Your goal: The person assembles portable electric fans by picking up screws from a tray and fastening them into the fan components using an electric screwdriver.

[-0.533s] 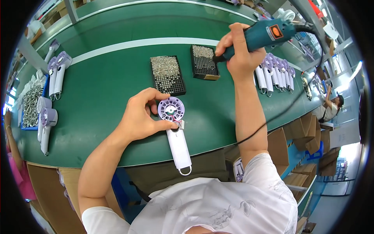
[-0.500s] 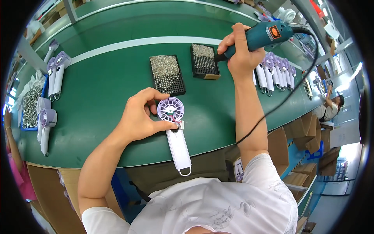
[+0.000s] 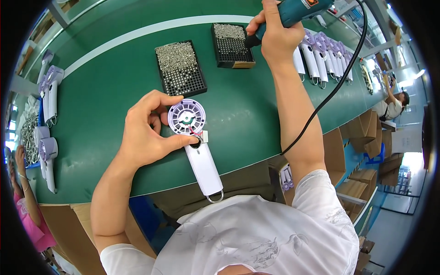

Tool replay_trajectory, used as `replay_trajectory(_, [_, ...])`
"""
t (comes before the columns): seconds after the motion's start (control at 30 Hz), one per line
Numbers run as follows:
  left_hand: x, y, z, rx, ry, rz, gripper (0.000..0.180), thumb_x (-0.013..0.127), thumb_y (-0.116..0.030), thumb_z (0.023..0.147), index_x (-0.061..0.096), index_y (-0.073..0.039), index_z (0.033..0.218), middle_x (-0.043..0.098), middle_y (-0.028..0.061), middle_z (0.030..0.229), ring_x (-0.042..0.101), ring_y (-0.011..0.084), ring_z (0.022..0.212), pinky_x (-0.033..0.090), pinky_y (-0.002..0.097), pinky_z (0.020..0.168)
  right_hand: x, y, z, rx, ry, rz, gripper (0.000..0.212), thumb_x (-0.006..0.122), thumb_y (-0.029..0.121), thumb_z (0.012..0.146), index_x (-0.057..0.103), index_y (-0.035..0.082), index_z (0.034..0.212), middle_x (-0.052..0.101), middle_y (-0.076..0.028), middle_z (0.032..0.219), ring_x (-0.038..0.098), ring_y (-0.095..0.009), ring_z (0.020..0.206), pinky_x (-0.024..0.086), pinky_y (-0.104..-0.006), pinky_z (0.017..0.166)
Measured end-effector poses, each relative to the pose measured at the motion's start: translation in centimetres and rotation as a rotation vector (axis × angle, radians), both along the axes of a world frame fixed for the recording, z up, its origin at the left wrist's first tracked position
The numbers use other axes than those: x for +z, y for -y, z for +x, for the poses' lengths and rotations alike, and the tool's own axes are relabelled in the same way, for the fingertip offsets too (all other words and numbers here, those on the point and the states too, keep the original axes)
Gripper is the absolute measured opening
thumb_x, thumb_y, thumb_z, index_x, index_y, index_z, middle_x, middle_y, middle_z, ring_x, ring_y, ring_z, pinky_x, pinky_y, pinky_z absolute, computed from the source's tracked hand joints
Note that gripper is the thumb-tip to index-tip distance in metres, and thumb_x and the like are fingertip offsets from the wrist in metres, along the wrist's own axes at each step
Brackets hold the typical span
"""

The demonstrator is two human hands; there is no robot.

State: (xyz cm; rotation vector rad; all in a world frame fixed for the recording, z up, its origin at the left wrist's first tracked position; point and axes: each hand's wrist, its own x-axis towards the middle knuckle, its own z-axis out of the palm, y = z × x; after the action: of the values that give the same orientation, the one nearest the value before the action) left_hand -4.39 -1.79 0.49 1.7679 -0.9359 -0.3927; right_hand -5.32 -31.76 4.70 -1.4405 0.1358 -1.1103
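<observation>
My left hand (image 3: 144, 130) is closed on a small handheld fan (image 3: 204, 167) with a white handle and a round lilac head. Its thumb presses near the neck while the fingers curl at the head's rim. Inside the uncovered head, spokes and a red wire show; a small white piece sticks out beside the neck. The handle, with a wire loop at its end, points toward me. My right hand (image 3: 280, 43) is wrapped around a teal electric screwdriver (image 3: 295, 13), its dark nose at the right edge of a black screw tray (image 3: 228, 49). The bit's exact contact is unclear.
Another black screw tray (image 3: 185, 83) lies left of the first. White-and-lilac fans (image 3: 316, 59) stand in a row at right; more fans (image 3: 48, 153) lie at left by a blue bin (image 3: 40, 114) of metal loops. The black cord (image 3: 327, 98) crosses my right forearm.
The whole view has shifted, with the table and trays sitting higher and further left in it. The screwdriver's nose has come closer over the right tray. The left hand keeps its hold.
</observation>
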Motion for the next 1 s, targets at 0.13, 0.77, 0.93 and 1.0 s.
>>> replay_trajectory(0.13, [0.4,0.1,-0.3,0.024,-0.022,-0.002,0.065,0.099,-0.01,0.058,0.069,-0.001,0.114,0.058,-0.0012,0.092,0.046,0.0014,0.068,0.031,0.0191,0.049,-0.1,0.1,0.1,-0.006,-0.016,-0.015,0.029,0.071,0.024,0.099,0.064,0.003,0.081,0.059,-0.003,0.059,0.06,-0.013,0.046,0.045,-0.0255,0.043])
replay_trajectory(0.77, [0.8,0.4,-0.5,0.033,-0.107,-0.023,0.061,0.099,-0.011,0.057,0.069,0.0,0.109,0.056,-0.003,0.088,0.043,0.0046,0.073,0.037,0.0206,0.057,0.4,-0.9,-0.2,-0.023,-0.014,-0.127,0.022,0.071,0.018,0.099,0.061,0.0,0.092,0.059,-0.005,0.064,0.061,-0.017,0.049,0.048,-0.0304,0.045])
replay_trajectory(0.93, [1.2,0.5,-0.7,0.06,-0.136,0.005,0.06,0.098,-0.013,0.055,0.07,-0.002,0.106,0.059,-0.0022,0.086,0.045,0.0088,0.072,0.043,0.0243,0.061,2.6,-4.1,-2.1,0.189,0.245,-0.023,0.018,0.066,0.016,0.102,0.062,-0.001,0.101,0.058,-0.007,0.066,0.057,-0.021,0.049,0.048,-0.0373,0.046])
replay_trajectory(1.0, [0.9,0.5,-0.5,0.061,-0.115,0.004,0.059,0.098,-0.019,0.054,0.071,-0.003,0.105,0.062,-0.0009,0.085,0.046,0.0101,0.07,0.045,0.0254,0.062,3.2,-6.3,-3.2,0.359,0.289,0.005,0.021,0.061,0.021,0.104,0.061,0.001,0.102,0.056,-0.006,0.068,0.055,-0.02,0.049,0.045,-0.0371,0.046])
